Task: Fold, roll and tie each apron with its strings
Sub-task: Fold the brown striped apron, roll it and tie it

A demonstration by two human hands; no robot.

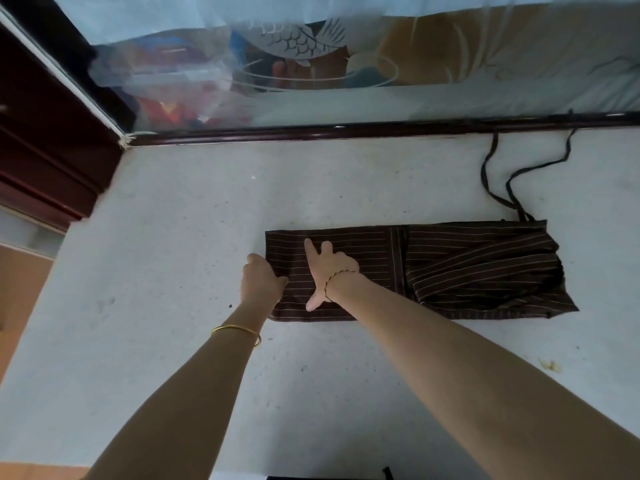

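Striped apron point(467, 268) lies folded into a long band on the pale surface point(173, 220), right of centre, long axis parallel to the far edge. Both hands are at its left end. Left hand point(261, 278) curls round the left short edge, gripping cloth; right hand point(329, 268) just beside it presses flat, fingers spread. Strings point(512, 181) trail from the band's right end to the far edge. Roll likely starts at the left end and runs right toward the strings

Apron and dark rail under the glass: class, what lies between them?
Head view: strings from the apron trail over the pale table to the rail; elsewhere bare.
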